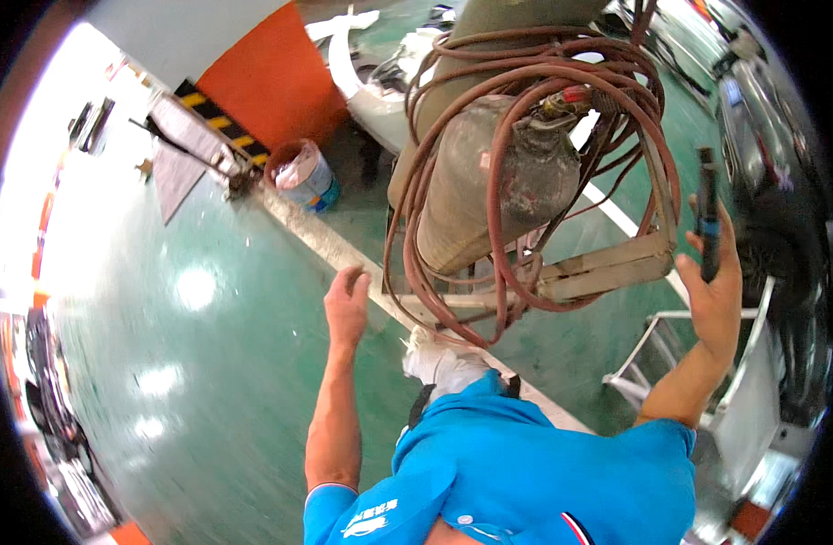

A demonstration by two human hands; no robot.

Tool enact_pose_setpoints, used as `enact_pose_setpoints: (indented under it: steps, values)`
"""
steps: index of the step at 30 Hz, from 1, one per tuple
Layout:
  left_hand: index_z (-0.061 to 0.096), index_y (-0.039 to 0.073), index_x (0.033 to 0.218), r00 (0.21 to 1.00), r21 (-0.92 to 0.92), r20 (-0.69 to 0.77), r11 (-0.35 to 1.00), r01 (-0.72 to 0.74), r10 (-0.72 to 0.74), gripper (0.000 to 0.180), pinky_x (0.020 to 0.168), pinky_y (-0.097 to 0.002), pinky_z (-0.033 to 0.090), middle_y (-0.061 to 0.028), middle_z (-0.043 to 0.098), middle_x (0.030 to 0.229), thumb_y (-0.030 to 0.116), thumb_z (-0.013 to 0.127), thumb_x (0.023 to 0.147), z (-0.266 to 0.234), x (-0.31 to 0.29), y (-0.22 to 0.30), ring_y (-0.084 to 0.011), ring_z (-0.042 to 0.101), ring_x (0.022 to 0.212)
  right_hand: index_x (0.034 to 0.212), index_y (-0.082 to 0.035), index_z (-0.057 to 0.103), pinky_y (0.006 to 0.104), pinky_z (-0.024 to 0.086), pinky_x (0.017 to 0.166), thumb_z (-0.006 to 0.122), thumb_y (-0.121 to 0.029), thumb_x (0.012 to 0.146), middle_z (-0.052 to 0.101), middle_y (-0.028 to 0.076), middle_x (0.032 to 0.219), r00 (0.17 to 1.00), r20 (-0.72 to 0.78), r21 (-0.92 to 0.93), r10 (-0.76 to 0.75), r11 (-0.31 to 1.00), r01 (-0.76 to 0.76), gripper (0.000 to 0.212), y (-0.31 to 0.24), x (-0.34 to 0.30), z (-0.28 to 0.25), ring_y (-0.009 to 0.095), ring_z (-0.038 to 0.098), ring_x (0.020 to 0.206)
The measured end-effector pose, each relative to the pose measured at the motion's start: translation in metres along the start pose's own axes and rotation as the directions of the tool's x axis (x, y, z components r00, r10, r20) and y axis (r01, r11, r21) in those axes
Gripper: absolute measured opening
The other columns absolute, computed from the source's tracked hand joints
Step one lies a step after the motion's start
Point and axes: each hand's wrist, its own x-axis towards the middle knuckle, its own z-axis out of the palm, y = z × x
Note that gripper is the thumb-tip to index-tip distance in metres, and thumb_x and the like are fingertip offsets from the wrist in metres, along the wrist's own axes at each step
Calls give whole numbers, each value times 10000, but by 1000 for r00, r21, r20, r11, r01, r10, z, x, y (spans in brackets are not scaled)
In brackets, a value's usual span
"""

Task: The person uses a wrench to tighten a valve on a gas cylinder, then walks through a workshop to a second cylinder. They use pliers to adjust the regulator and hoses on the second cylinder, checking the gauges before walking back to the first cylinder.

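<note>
My right hand (718, 272) is raised on the right, its fingers closed around a slim black stick-shaped tool (707, 213) with a bluish band; its exact kind does not show. On the left, my left hand (347, 304) hangs above the green floor, fingers loosely bent and nothing visible in it. Between the hands and farther forward stands a worn grey gas cylinder (466, 186) on a cart (607, 268). Loops of reddish-brown hose (495, 182) hang around the cylinder. Neither hand touches the cylinder or the hose.
A bucket (309, 182) stands by the orange and white pillar (262, 82) at the far left. Near my right arm is a white metal frame (648, 341). A dark car (780, 182) fills the right edge. White lines cross the green floor (208, 363).
</note>
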Motion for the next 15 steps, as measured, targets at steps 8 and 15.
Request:
enact_pose_setpoints:
  steps: [8, 15]
  values:
    - [653, -4, 1123, 517, -6, 529, 612, -791, 673, 374, 872, -395, 528, -182, 664, 1115, -6, 718, 754, 76, 86, 173, -348, 652, 1042, 1476, -164, 418, 463, 462, 1028, 670, 150, 708, 480, 135, 1391, 975, -187, -488, 120, 850, -198, 867, -44, 36, 70, 356, 492, 1275]
    - [635, 54, 1191, -130, -528, 393, 108, -842, 910, 444, 1014, -469, 469, -182, 584, 1272, 138, 642, 755, 180, 108, 252, -351, 561, 1224, 1464, -86, 407, 471, 421, 1052, 615, 101, 760, 482, 169, 1367, 918, -307, -613, 253, 685, -393, 757, -59, 55, 104, 384, 469, 1276]
